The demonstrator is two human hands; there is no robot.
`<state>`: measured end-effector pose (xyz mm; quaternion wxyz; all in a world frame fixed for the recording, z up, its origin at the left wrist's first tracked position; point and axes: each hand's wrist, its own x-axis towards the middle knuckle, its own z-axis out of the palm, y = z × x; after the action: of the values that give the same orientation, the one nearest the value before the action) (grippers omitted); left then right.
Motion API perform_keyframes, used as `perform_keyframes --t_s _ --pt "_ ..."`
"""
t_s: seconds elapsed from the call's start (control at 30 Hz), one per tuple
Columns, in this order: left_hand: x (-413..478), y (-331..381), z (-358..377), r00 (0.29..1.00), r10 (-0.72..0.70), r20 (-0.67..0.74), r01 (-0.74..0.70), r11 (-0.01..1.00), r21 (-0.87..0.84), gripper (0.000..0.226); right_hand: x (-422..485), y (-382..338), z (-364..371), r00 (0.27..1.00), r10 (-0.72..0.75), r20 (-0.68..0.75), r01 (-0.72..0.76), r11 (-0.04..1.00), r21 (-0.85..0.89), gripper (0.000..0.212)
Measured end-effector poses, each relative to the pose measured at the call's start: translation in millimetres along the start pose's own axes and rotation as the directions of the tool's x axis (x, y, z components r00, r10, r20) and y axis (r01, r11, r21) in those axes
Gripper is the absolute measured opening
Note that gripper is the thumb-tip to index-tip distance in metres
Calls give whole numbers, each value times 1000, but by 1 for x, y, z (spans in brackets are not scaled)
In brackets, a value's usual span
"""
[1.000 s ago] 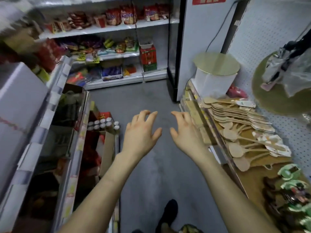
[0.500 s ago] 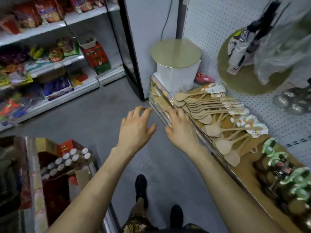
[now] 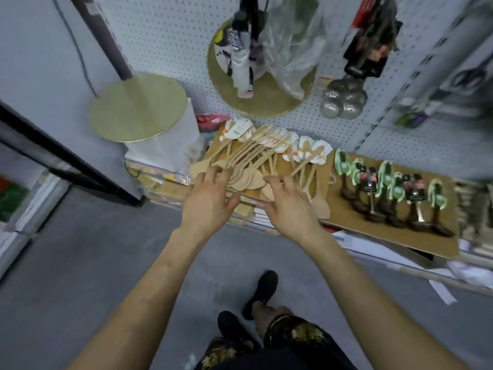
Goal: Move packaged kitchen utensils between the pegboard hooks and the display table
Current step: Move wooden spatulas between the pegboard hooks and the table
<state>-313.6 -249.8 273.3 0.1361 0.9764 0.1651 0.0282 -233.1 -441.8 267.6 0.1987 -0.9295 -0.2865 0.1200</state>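
On the worktop (image 3: 400, 236) below the pegboard (image 3: 173, 36), a fanned pile of packaged wooden spoons (image 3: 256, 153) lies just ahead of both hands. The left hand (image 3: 210, 198) and right hand (image 3: 290, 206) hover side by side, fingers spread and holding nothing, fingertips over the nearest spoon bowls.

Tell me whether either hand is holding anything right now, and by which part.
Nothing is held. The left hand and right hand are spread open over the bowl ends of the wooden spoons on the display table, at most touching them.
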Motion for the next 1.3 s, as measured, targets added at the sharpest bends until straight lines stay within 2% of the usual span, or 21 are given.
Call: perform_keyframes --t_s 0.2,0.4,0.57,0.73,0.87,1.03,1.17,1.3 --pt "65 26 22 990 106 90 -108 994 12 59 33 36 -9 987 161 -4 -161 987 -1 61" --pt "117 28 59 969 170 177 -177 984 21 58 63 74 6 969 244 38 -244 970 6 64" --pt "162 28 109 915 259 309 -275 962 8 56 86 118 30 931 358 71 -361 932 39 61" --pt "214 36 188 836 336 433 -334 939 -82 54 117 175 69 866 488 109 -498 861 100 62" --pt "260 45 259 782 357 511 -315 934 -170 52 146 219 102 811 570 135 -586 792 172 50" --pt "307 58 338 723 404 560 -306 914 -266 59 191 265 143 786 597 159 -617 743 259 57" --pt "329 69 372 715 418 560 -271 904 -329 61 221 289 169 767 628 131 -635 714 296 51" --pt "338 72 388 749 443 493 -227 870 -437 56 238 298 182 753 646 120 -640 679 359 51"
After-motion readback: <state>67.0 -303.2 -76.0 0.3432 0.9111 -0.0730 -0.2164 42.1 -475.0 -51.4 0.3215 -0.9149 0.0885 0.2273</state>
